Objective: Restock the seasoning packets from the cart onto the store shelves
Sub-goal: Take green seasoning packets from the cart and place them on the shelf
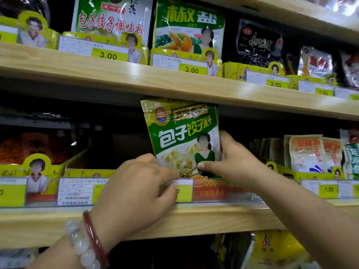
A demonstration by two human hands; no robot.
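Note:
A green and white seasoning packet [182, 136] stands upright and slightly tilted at the front of the middle shelf [194, 220], its top just under the shelf above. My right hand [233, 162] grips its lower right edge, thumb across the front. My left hand [136, 193] touches its lower left corner with its fingertips and covers part of the price label strip. The packet's bottom edge is hidden behind the label strip. The cart is out of view.
A yellow display box [77, 171] left of the packet looks dark and hollow inside. The upper shelf [136, 76] carries green seasoning packets [188, 28] and dark packets. Orange and white packets [307, 154] stand at the right. Yellow packets lie on the shelf below.

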